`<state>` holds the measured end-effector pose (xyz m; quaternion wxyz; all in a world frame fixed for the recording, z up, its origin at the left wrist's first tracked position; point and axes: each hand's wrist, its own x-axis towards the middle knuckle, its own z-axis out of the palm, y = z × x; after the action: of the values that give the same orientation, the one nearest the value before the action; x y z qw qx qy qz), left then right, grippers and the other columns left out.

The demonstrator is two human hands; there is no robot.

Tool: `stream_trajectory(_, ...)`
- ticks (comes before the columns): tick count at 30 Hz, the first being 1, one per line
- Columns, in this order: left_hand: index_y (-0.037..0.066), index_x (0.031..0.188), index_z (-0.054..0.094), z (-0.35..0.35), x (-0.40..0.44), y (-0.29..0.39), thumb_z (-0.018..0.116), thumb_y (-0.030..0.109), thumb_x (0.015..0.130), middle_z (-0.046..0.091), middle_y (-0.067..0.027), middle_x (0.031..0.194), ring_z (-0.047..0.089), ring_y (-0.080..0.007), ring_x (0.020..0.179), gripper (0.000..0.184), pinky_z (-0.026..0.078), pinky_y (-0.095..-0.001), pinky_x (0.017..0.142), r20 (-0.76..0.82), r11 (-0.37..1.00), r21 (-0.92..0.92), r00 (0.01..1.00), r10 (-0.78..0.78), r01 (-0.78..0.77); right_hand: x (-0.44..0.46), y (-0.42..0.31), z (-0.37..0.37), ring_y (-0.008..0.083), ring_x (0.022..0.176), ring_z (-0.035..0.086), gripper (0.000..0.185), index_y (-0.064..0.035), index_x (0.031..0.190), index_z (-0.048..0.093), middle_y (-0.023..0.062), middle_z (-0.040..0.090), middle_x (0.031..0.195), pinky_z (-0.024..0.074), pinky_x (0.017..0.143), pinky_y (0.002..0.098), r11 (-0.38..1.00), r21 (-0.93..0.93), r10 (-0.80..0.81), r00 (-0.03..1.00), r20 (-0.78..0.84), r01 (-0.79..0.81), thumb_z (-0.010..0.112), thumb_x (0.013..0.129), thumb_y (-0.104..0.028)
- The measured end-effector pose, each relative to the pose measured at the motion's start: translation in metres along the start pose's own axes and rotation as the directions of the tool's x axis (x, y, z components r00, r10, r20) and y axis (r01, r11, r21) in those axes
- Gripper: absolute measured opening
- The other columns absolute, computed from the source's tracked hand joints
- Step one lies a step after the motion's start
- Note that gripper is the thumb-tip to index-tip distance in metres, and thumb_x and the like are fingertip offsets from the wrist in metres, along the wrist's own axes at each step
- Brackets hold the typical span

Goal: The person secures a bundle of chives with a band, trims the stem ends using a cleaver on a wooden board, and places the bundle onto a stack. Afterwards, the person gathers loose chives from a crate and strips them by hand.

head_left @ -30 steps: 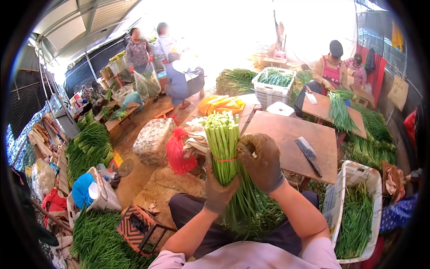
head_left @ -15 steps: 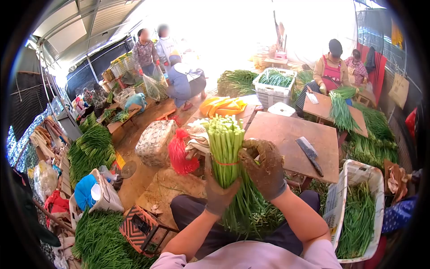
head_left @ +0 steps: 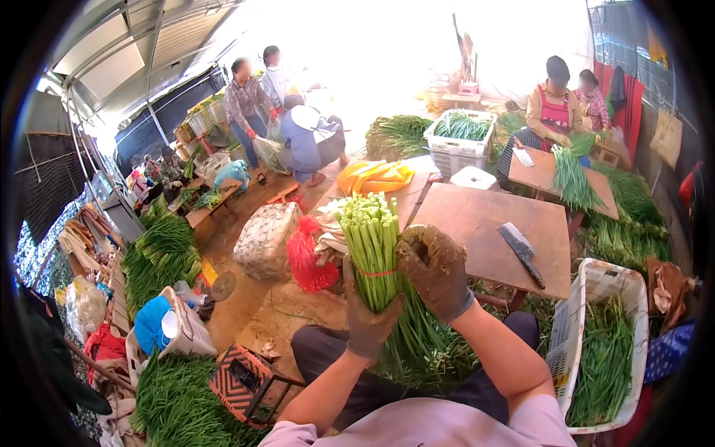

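Note:
A thick bundle of garlic chives (head_left: 370, 240) stands upright before my chest, pale cut ends up and dark leaves hanging toward my lap. A red band (head_left: 376, 273) circles it. My left hand (head_left: 369, 316), in a dirty brown glove, wraps the bundle from the left just below the band. Gloved too, my right hand (head_left: 436, 270) is closed against the bundle's right side at band height, fingers curled; its inner grip is partly hidden. A cleaver (head_left: 521, 255) lies on the wooden board (head_left: 477, 216) beyond my right hand. Loose chives lie below the bundle.
At my right is a white crate (head_left: 637, 298) of chives. Leftward stand a patterned basket (head_left: 242, 384), a chive heap (head_left: 179, 402) and a wrapped bale (head_left: 262, 238). A red bunch of ties (head_left: 309, 257) hangs near my left hand. Several people work farther off.
Both hands keep the bundle at nearly the same height, with small shifts of the right fingers. The view has turned slightly. In the background, one standing person now leans over a clear bag.

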<state>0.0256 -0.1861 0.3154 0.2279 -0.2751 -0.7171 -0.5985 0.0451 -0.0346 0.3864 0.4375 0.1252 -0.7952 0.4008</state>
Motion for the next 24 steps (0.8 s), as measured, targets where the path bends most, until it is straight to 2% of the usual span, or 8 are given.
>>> stream_trajectory(6,0.001,0.157,0.011,0.000,0.003,-0.013,0.075,0.004,0.076,0.040,-0.0178,0.147,0.048,-0.0278,0.131,0.103,0.042,-0.0402,0.109,0.030,0.947,-0.312,0.997,-0.066,0.072,-0.007,0.002,-0.005,0.0121,0.062,0.057,0.012,-0.0014,0.096,0.064,0.0041,0.063,0.076,0.0489,0.060,0.0305,1.000,0.003,0.000,0.996,-0.085,0.000,0.066,0.090,-0.012)
stream_trajectory(10,0.002,0.157,0.013,-0.012,0.003,-0.034,0.075,0.008,0.078,0.039,-0.0157,0.147,0.047,-0.0271,0.132,0.100,0.040,-0.0417,0.110,0.034,0.985,-0.168,0.999,-0.026,0.031,-0.010,0.002,-0.024,0.0091,0.069,0.057,0.011,-0.0030,0.100,0.063,0.0023,0.064,0.081,0.0493,0.064,0.0282,0.999,0.046,-0.001,0.996,-0.089,0.005,0.064,0.092,-0.010)
stream_trajectory(12,0.003,0.157,0.014,-0.017,0.004,-0.033,0.074,0.012,0.079,0.040,-0.0148,0.146,0.046,-0.0259,0.133,0.099,0.038,-0.0422,0.112,0.102,0.920,-0.365,0.988,-0.114,0.144,-0.012,0.008,-0.028,0.0095,0.077,0.058,0.011,-0.0047,0.103,0.062,0.0033,0.065,0.087,0.0496,0.069,0.0260,0.745,0.626,0.375,0.921,-0.110,-0.228,0.063,0.093,-0.010)
stream_trajectory(14,0.003,0.156,0.016,-0.025,0.005,-0.039,0.074,0.012,0.079,0.042,-0.0145,0.145,0.047,-0.0258,0.132,0.097,0.040,-0.0417,0.111,0.158,0.881,-0.425,0.975,-0.156,0.209,-0.009,0.005,-0.032,0.0099,0.082,0.059,0.010,-0.0066,0.105,0.061,0.0044,0.065,0.092,0.0498,0.073,0.0258,0.850,0.510,0.237,0.961,-0.144,-0.133,0.060,0.096,-0.009)
stream_trajectory(16,0.003,0.155,0.018,-0.028,0.008,-0.038,0.074,0.013,0.079,0.044,-0.0143,0.144,0.049,-0.0256,0.130,0.095,0.042,-0.0412,0.110,0.226,0.833,-0.479,0.956,-0.187,0.277,-0.006,0.001,-0.028,0.0104,0.081,0.059,0.011,-0.0082,0.107,0.061,0.0044,0.066,0.094,0.0506,0.073,0.0283,0.691,0.654,0.403,0.915,0.007,-0.309,0.055,0.097,-0.008)
stream_trajectory(18,0.004,0.153,0.023,-0.028,0.011,-0.031,0.074,0.014,0.079,0.049,-0.0137,0.140,0.053,-0.0256,0.127,0.090,0.046,-0.0400,0.106,0.291,0.720,-0.594,0.930,-0.223,0.359,-0.009,-0.002,-0.030,0.0156,0.080,0.063,0.017,-0.0087,0.109,0.063,0.0065,0.068,0.094,0.0516,0.073,0.0327,0.729,0.571,0.388,0.915,0.110,-0.378,0.053,0.095,-0.004)
stream_trajectory(20,0.004,0.152,0.025,-0.027,0.014,-0.020,0.073,0.014,0.079,0.050,-0.0133,0.139,0.054,-0.0257,0.125,0.088,0.048,-0.0395,0.104,0.317,0.685,-0.624,0.923,-0.218,0.376,-0.009,0.000,-0.027,0.0230,0.080,0.065,0.023,-0.0091,0.111,0.065,0.0098,0.069,0.095,0.0522,0.074,0.0366,0.971,0.017,-0.238,0.970,0.052,0.238,0.057,0.090,-0.004)
stream_trajectory(24,0.004,0.151,0.027,-0.030,0.011,-0.032,0.075,0.015,0.079,0.053,-0.0132,0.136,0.056,-0.0255,0.123,0.087,0.049,-0.0392,0.102,0.327,0.652,-0.637,0.910,-0.254,0.411,-0.003,-0.020,-0.016,0.0310,0.089,0.064,0.024,-0.0077,0.112,0.065,0.0109,0.069,0.101,0.0502,0.084,0.0422,0.976,-0.048,-0.206,0.974,0.092,0.211,0.063,0.088,-0.010)
